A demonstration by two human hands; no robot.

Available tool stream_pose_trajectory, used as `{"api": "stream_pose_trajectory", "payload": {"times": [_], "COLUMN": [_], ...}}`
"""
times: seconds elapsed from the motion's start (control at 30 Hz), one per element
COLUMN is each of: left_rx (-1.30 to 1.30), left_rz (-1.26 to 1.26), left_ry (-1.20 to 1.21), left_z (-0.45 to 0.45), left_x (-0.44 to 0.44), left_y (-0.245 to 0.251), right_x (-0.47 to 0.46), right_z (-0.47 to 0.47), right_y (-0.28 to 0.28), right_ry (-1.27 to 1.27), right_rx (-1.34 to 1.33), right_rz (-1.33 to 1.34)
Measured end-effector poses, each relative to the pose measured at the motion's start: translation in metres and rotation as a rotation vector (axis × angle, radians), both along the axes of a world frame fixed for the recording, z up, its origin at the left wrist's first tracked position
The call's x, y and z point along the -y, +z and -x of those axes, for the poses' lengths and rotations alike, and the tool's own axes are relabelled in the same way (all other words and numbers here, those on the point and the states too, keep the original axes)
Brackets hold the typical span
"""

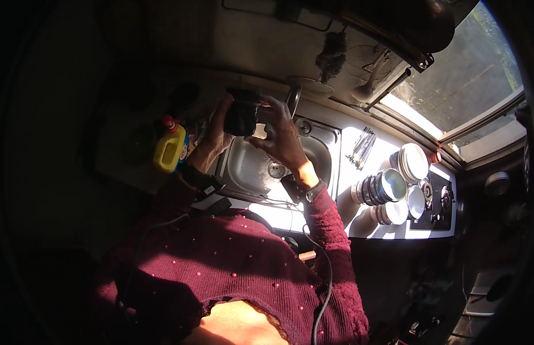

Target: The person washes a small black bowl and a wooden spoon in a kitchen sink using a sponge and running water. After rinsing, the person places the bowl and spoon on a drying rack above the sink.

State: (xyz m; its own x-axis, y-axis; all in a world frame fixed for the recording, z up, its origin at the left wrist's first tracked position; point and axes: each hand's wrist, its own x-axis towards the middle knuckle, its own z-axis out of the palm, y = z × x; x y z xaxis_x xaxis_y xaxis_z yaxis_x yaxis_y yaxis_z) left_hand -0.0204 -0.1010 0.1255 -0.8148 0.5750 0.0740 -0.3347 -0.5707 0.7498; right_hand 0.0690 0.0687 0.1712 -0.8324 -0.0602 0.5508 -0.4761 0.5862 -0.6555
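Observation:
Over the sink's left part, a dark, blocky object point(242, 115) is held up between my two hands. It lies in deep shadow, so its exact kind and material cannot be told. My left hand point(217, 136) grips its left side, with the fingers partly hidden. On the other side my right hand point(281, 133) curls around it, index finger near the upper edge and thumb near the bottom corner. Below is the stainless steel sink point(239, 166), with a round drain strainer point(276, 170) in its basin. The faucet point(293, 100) stands behind my right hand.
Left of the sink stands a yellow bottle with a red cap point(170, 148). To the right are chopsticks point(362, 148), stacked bowls point(381, 187), stacked plates point(411, 161) and a gas hob point(437, 202). Cables run from black devices at my wrists. A ladle point(366, 90) hangs near the window.

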Motion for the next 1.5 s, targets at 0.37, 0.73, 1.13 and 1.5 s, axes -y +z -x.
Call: {"api": "stream_pose_trajectory", "payload": {"times": [0.37,0.73,1.13,1.5], "left_rx": [-0.311,-0.595,-0.68,-0.681], "left_rz": [0.265,0.588,0.644,0.696], "left_ry": [-0.159,-0.343,-0.242,-0.164], "left_z": [-0.021,-0.051,-0.058,-0.048], "left_x": [0.003,-0.013,-0.029,-0.027], "left_y": [-0.026,-0.088,-0.09,-0.115], "right_x": [-0.047,-0.058,-0.075,-0.092], "right_z": [-0.042,-0.068,-0.068,-0.065], "right_y": [-0.026,-0.099,-0.112,-0.099], "right_ry": [0.081,-0.122,-0.161,-0.304], "right_rx": [0.604,0.754,0.575,0.162], "right_rz": [0.374,0.208,0.171,-0.177]}}
